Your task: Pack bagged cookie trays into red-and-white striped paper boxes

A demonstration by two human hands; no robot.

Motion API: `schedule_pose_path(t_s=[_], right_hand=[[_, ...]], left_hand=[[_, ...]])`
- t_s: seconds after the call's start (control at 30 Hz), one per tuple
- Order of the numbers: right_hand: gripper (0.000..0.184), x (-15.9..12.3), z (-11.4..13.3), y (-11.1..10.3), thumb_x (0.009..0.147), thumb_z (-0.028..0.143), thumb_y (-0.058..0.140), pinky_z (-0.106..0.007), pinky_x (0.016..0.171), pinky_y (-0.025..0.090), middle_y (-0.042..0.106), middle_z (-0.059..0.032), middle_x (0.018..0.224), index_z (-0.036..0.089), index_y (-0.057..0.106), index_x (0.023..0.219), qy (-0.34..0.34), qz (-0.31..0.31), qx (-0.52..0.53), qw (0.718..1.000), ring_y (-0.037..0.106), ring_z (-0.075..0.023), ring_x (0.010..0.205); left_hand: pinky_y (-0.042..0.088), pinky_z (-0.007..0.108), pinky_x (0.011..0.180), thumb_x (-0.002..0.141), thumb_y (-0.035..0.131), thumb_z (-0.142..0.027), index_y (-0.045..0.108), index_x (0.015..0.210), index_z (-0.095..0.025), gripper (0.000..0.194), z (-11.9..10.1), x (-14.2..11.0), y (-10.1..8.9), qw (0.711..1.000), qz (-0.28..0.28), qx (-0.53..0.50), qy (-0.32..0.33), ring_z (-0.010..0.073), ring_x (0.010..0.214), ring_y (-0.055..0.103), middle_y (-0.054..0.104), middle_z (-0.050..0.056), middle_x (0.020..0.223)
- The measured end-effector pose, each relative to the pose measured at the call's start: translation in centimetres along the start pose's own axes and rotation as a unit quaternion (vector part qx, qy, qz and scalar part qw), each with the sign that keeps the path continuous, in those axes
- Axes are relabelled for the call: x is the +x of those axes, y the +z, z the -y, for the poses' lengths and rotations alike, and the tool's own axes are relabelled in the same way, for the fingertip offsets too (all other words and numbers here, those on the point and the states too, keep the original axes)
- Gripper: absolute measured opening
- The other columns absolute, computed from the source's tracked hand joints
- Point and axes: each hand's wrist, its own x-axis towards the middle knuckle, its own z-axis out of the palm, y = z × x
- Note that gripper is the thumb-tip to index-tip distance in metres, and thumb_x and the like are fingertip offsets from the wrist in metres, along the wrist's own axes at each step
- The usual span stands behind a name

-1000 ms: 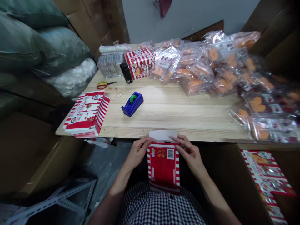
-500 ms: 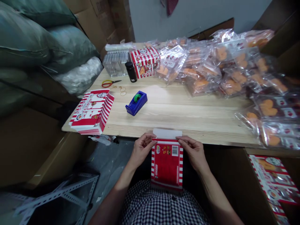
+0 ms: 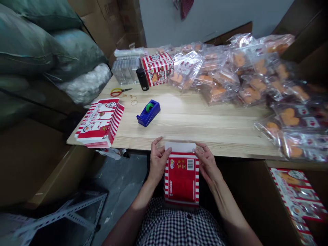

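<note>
A red printed cardboard box [image 3: 181,181] with striped red-and-white edges and a barcode is held over my lap, at the table's front edge. Its white flap [image 3: 180,147] stands out at the far end. My left hand [image 3: 159,162] grips the far left corner, thumb on the flap's edge and forefinger stretched out beyond it. On the far right corner, my right hand [image 3: 208,162] pinches the flap with thumb and fingers. The fingers behind the box are partly hidden.
On the wooden table [image 3: 179,123] are a blue tape dispenser [image 3: 148,113], scissors [image 3: 120,91], a black bottle [image 3: 142,79], a stack of flat boxes [image 3: 97,123] and an assembled box [image 3: 159,68]. Bagged toy food sets [image 3: 217,75] cover the right side. An open carton [image 3: 266,194] stands lower right.
My left hand has turned more upright, its forefinger lifting off the flap. My right hand has shifted slightly left and down at its corner. The box stays in nearly the same place.
</note>
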Motion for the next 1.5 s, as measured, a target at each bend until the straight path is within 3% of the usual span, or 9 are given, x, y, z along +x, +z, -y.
schedule_pose_path(t_s=[0.17,0.27,0.47,0.63,0.83,0.97,1.13,1.27,1.5], right_hand=[[0.040,-0.1,1.2,-1.1,0.078,0.030,0.081,-0.036,0.086,0.059,0.075,-0.0055,0.115,0.025,0.069,0.116,0.109,0.115,-0.004,0.987,0.073,-0.0229,0.095],[0.041,0.2,1.7,-1.3,0.078,0.028,0.080,-0.039,0.088,0.058,0.076,-0.0064,0.115,0.025,0.071,0.118,0.131,0.125,-0.027,0.983,0.074,-0.0244,0.096],[0.018,0.2,1.1,-0.9,0.079,0.031,0.081,-0.042,0.108,0.047,0.076,-0.0071,0.115,0.023,0.078,0.095,0.035,0.079,-0.060,0.994,0.066,-0.0266,0.118],[0.010,-0.5,0.5,-1.6,0.086,0.034,0.075,-0.046,0.107,0.045,0.076,-0.0066,0.113,0.025,0.075,0.092,-0.022,0.086,-0.091,0.992,0.067,-0.0261,0.116],[0.008,-0.9,0.3,-2.6,0.092,0.032,0.069,-0.047,0.110,0.043,0.071,-0.0067,0.123,0.026,0.073,0.093,-0.076,0.153,-0.174,0.970,0.060,-0.0262,0.126],[0.009,-0.9,1.0,-2.7,0.090,0.033,0.071,-0.045,0.108,0.043,0.070,-0.0074,0.124,0.026,0.072,0.094,-0.082,0.183,-0.225,0.953,0.059,-0.0260,0.127],[0.013,-0.9,3.1,-2.3,0.085,0.034,0.076,-0.040,0.091,0.054,0.074,-0.0071,0.115,0.023,0.070,0.081,-0.042,0.173,-0.267,0.947,0.070,-0.0242,0.105],[0.025,-0.6,4.7,-1.9,0.086,0.037,0.074,-0.042,0.097,0.053,0.070,-0.0060,0.129,0.030,0.075,0.110,-0.010,0.210,-0.324,0.922,0.066,-0.0266,0.117],[0.028,0.2,5.1,-1.3,0.088,0.043,0.072,-0.039,0.082,0.059,0.079,-0.0050,0.099,0.029,0.077,0.112,-0.008,0.190,-0.343,0.920,0.073,-0.0236,0.091]], left_hand=[[0.052,0.024,0.075,0.078,0.077,-0.024,0.070,0.093,-0.017,0.018,-0.8,0.4,0.2,0.995,0.039,-0.068,-0.062,0.0123,0.071,0.067,0.073,0.000,0.084],[0.052,0.025,0.077,0.080,0.073,-0.020,0.075,0.097,-0.016,0.017,-1.0,0.8,0.1,0.993,0.059,-0.053,-0.084,0.0142,0.076,0.069,0.076,0.003,0.089],[0.047,0.035,0.101,0.087,0.063,-0.019,0.078,0.103,-0.018,0.022,-1.2,1.1,-0.7,0.991,0.124,0.033,-0.038,0.0259,0.117,0.065,0.074,0.009,0.119],[0.040,0.042,0.113,0.091,0.063,-0.025,0.075,0.116,-0.024,0.027,-1.1,1.0,-1.8,0.959,0.202,0.192,0.045,0.0271,0.131,0.056,0.065,0.009,0.136],[0.042,0.042,0.112,0.093,0.062,-0.026,0.077,0.111,-0.028,0.023,-0.6,1.4,-2.8,0.948,0.221,0.221,0.068,0.0250,0.129,0.059,0.066,0.006,0.135],[0.040,0.042,0.113,0.092,0.064,-0.027,0.076,0.114,-0.026,0.024,-2.1,1.8,-2.9,0.928,0.271,0.249,0.055,0.0258,0.131,0.057,0.065,0.007,0.136],[0.047,0.042,0.106,0.092,0.065,-0.031,0.077,0.110,-0.024,0.023,-4.3,1.3,-1.5,0.921,0.284,0.267,0.003,0.0264,0.123,0.063,0.069,0.009,0.130],[0.054,0.042,0.094,0.088,0.070,-0.034,0.071,0.122,-0.025,0.036,-4.9,1.5,-1.1,0.915,0.282,0.285,-0.050,0.0271,0.115,0.066,0.067,0.010,0.132],[0.057,0.034,0.081,0.090,0.066,-0.040,0.074,0.118,-0.023,0.034,-4.8,2.5,-0.7,0.903,0.259,0.342,-0.023,0.0239,0.097,0.072,0.077,0.008,0.110]])
